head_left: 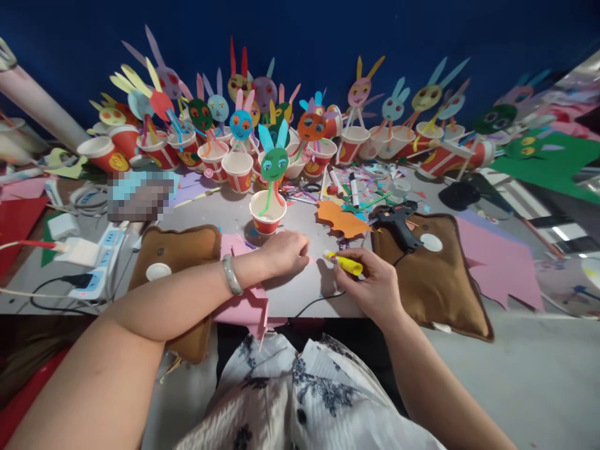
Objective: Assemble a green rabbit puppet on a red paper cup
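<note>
My left hand (287, 253), with a bangle (231, 275) on the wrist, rests low over the table with its fingers curled in. What they hold, if anything, is hidden. My right hand (375, 281) grips a yellow tube (349, 265) between thumb and fingers, its whitish end pointing left toward my left hand. Just beyond my hands stands a paper cup (268, 215) with a green paper rabbit head (274, 164) on a bent green and orange stem. Pink paper (244, 306) lies under my left forearm.
Rows of paper cups with rabbit heads line the back. A black glue gun (398, 228) lies on the brown cushion (435, 281) at right; another brown cushion (182, 250) is at left. Orange paper (342, 219), scissors and scraps lie between. A power strip (100, 262) with cords sits far left.
</note>
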`<state>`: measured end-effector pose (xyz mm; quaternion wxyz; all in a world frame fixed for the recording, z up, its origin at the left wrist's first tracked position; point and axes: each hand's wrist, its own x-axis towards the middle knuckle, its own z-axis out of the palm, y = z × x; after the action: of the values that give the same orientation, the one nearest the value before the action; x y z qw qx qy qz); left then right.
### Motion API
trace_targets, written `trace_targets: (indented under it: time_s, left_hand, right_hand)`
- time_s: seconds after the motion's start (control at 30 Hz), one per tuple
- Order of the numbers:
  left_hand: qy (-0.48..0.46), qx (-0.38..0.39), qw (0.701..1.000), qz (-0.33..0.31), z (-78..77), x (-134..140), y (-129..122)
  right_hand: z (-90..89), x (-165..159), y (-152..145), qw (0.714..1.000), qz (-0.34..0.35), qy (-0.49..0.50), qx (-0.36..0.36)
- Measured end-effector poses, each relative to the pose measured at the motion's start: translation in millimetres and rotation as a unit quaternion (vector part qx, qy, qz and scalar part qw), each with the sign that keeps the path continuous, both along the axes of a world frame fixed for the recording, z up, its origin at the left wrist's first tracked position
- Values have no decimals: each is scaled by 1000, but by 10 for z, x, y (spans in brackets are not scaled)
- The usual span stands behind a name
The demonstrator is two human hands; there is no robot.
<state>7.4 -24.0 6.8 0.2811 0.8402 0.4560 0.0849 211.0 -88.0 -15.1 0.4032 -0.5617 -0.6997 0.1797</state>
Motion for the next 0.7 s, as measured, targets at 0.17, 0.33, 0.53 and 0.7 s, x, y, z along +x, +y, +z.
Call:
trace_targets:
  time_s: [0.17,0.33,0.53,0.7]
  left_hand:
    - [24,2,998,-52,167,-137,18]
    - [112,20,983,-144,374,-335,49]
    - [181,22,965,-190,485,-365,-1]
    - [188,22,962,-198,494,-342,-36]
  right_hand:
    - [-16,-15,-16,1000,-2,-1,24]
    - [12,-20,-44,999,-3,3,36]
    - [33,-30,-62,997,35,-8,65]
    - [44,-23,-73,994,59,-32,87]
